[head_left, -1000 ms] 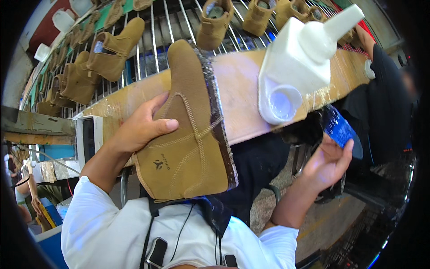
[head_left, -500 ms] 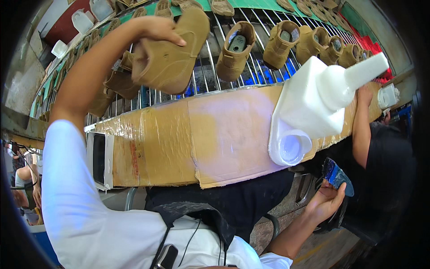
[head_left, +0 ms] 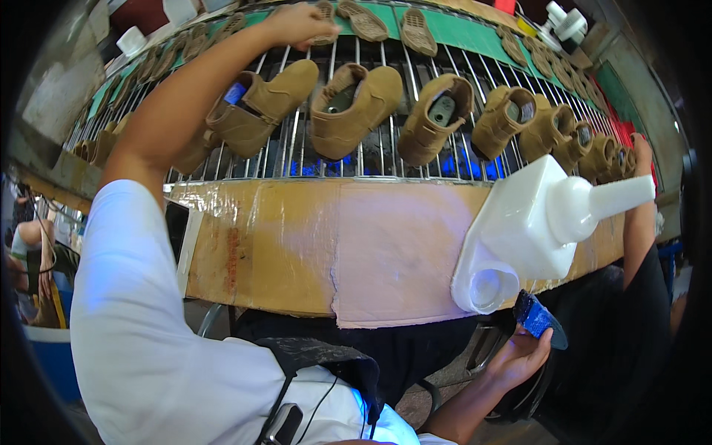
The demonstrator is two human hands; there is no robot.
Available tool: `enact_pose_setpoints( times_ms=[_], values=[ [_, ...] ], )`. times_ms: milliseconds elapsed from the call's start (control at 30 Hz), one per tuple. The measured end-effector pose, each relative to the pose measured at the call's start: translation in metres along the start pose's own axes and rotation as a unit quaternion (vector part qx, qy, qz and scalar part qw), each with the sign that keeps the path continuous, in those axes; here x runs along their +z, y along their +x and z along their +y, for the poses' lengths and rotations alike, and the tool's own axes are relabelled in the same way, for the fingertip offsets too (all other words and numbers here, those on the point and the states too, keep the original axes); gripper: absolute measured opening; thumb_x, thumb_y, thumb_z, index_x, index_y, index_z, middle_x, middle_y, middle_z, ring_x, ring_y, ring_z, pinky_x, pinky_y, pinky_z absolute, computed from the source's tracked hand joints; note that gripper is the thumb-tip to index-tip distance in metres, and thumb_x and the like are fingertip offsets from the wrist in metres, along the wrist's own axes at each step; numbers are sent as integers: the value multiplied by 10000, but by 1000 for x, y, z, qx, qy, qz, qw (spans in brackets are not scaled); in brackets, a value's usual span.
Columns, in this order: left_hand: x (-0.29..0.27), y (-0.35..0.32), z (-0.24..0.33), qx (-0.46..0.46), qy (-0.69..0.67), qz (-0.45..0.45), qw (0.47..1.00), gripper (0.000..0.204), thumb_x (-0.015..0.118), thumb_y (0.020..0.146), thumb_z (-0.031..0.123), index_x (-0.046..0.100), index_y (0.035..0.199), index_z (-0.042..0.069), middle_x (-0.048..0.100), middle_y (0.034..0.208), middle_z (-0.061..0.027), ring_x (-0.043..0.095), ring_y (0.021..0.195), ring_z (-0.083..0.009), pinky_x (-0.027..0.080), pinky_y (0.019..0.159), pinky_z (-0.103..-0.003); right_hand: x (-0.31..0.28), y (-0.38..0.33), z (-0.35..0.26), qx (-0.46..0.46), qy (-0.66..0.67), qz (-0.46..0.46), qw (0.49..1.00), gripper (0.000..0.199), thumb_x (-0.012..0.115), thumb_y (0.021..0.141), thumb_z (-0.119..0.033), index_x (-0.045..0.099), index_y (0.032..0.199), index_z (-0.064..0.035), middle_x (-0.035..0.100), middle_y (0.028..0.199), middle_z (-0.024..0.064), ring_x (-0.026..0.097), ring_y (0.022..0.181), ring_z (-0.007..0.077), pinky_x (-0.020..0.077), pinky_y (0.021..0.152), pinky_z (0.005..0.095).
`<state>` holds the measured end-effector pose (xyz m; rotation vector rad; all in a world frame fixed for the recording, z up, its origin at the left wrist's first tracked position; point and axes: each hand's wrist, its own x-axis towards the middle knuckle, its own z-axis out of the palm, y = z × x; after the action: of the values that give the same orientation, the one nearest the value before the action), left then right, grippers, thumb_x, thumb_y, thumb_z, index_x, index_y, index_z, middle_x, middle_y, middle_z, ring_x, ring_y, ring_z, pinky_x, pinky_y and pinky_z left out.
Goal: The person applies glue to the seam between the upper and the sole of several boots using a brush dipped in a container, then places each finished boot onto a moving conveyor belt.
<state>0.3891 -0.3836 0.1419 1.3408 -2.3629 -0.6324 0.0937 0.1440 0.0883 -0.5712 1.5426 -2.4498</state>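
Observation:
Stretched across the metal bar rack, my left hand [head_left: 297,27] has its fingers closed over the near end of a tan shoe sole [head_left: 324,16] on the green strip. Low on the right, my right hand [head_left: 519,357] grips a flat brush [head_left: 539,320] with a dark blue head. Below my left arm, a tan ankle-high shoe [head_left: 354,111] rests on the bars, with another tan shoe [head_left: 261,110] to its left. A white plastic container [head_left: 519,222] with a round cup at its near end stands on the cardboard, close to the brush.
Cardboard [head_left: 259,245] covers the ledge before me. More tan shoes [head_left: 437,119] line the rack toward the right, and several soles [head_left: 419,33] lie on the green strip [head_left: 467,52]. Another person's arm [head_left: 639,215] reaches in at the right.
My left hand has let go of the shoe it held, which now sits on the bars, and has moved farther out to a sole. My right hand still holds the brush. The view has shifted.

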Motion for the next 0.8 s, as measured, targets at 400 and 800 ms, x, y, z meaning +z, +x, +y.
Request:
enact_pose_setpoints(
  times_ms=[400, 800],
  values=[
    [30, -110, -62, 34, 228, 175, 957, 274, 632, 790, 395, 679, 829, 128, 672, 793, -118, 647, 770, -320, 497, 650, -432, 10, -28, -17, -26, -29, -43, 998, 261, 519, 948, -249, 576, 890, -1, 596, 814, 54, 518, 694, 121, 425, 677, 268],
    [24, -85, -33, 28, 135, 44, 989, 613, 593, 751, 656, 673, 871, 61, 659, 780, -145, 658, 730, -271, 518, 677, -367, 13, -40, -30, 1, -25, -58, 998, 276, 531, 943, -259, 579, 948, 13, 621, 868, 84, 564, 736, 146, 452, 689, 263]
  ],
)
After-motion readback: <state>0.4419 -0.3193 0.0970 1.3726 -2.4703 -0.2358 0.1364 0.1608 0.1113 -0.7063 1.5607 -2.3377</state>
